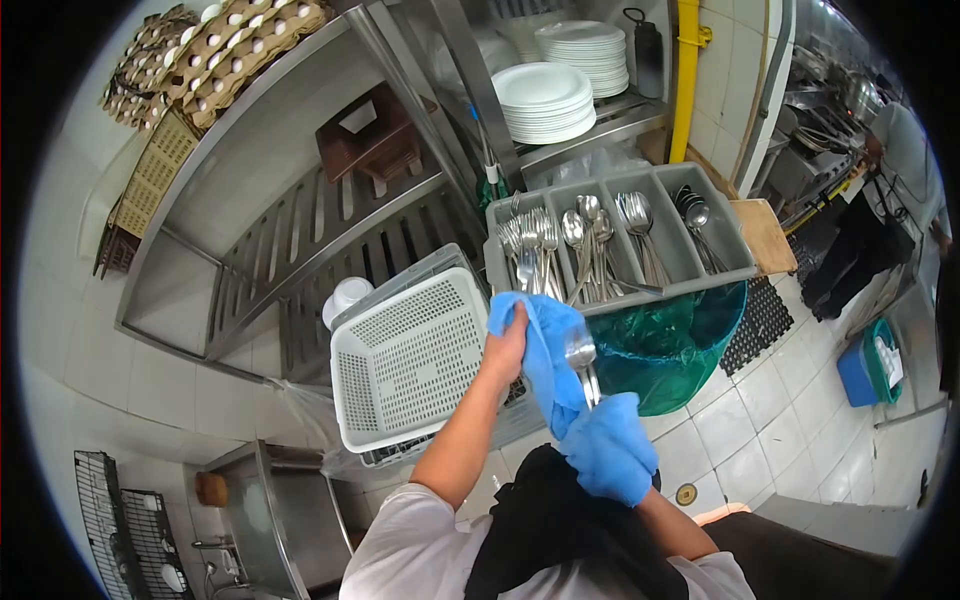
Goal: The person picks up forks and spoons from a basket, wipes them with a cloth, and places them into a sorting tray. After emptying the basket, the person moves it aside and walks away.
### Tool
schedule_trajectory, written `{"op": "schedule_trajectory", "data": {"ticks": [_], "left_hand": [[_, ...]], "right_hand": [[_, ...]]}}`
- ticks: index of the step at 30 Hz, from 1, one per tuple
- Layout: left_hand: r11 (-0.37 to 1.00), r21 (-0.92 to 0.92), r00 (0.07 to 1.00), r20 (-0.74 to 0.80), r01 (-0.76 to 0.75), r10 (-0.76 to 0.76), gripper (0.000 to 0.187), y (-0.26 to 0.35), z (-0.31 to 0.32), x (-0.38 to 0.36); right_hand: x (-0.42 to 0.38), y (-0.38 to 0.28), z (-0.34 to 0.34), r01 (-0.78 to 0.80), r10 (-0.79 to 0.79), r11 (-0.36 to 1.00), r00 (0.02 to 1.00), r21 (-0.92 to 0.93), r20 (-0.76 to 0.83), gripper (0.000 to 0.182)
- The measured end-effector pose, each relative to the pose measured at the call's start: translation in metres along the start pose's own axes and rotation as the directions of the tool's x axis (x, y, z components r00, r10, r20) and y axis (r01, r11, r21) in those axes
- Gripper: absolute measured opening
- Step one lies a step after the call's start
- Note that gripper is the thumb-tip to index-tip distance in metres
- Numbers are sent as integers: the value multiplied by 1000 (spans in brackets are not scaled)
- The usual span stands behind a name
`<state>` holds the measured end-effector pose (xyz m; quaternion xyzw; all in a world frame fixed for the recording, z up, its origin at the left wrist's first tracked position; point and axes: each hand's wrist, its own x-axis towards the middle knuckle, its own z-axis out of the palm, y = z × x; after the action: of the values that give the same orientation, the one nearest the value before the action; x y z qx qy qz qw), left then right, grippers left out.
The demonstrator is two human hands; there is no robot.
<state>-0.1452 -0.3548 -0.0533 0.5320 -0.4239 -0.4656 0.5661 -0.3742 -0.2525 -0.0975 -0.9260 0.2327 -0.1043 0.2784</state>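
Head cam — looks down, close over hands [560, 400].

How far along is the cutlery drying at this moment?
Done: forks and spoons already lie sorted in the grey cutlery tray. In hand: the right hand, wrapped in a blue cloth, holds spoons; the left hand grips the cloth. Left: cannot tell; no undried cutlery shows.

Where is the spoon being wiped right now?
In the head view, the spoon is near centre, held between both hands in a blue cloth, just below the grey cutlery tray and right of the white perforated basket.
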Motion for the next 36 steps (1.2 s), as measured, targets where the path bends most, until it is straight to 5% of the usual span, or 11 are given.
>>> {"op": "schedule_trajectory", "data": {"ticks": [1, 8, 11, 14, 18, 20, 28, 29, 30, 32, 36], "left_hand": [[916, -294, 958, -8, 273, -287, 25, 5, 0, 7], [777, -476, 910, 170, 411, -378, 31, 29, -18, 100], [827, -431, 932, 175, 361, -316, 32, 8, -8, 125], [959, 262, 976, -153, -110, 153, 33, -9, 8, 135], [922, 269, 951, -54, -280, 304, 34, 3, 6, 141], [922, -359, 990, 66, 141, -126, 36, 32, -2, 130], [741, -650, 917, 379, 169, 124, 44, 36, -3, -13], [982, -94, 954, 238, -161, 179, 40, 22, 16, -38], [773, 535, 939, 149, -341, 310, 37, 12, 40, -65], [982, -162, 991, 82, -93, 107, 28, 8, 70, -87], [827, 441, 890, -119, -349, 439, 20, 14, 52, -73]], "right_hand": [[2, -12, -22, 17, -18, 998, 1000, -61, -16, 20], [16, -51, -88, -108, 91, 994, 919, -25, -383, 23], [17, -49, -78, -94, 70, 995, 884, -29, -462, 22], [16, -57, -85, -141, 146, 989, 827, 51, -543, 22], [10, -69, -114, -236, 215, 972, 875, 5, -433, 31], [2, -65, -112, -196, 214, 976, 803, 92, -556, 34], [-1, -44, -91, 83, 721, 386, 595, 919, -356, 43], [10, -61, -114, -391, 501, 796, 854, 462, -140, 36], [16, -71, -127, -358, 442, 880, 857, -311, 264, 29], [21, -61, -95, -287, 328, 902, 941, -321, 79, 26], [19, -35, -54, -183, 137, 917, 979, -353, -151, 22]]}}
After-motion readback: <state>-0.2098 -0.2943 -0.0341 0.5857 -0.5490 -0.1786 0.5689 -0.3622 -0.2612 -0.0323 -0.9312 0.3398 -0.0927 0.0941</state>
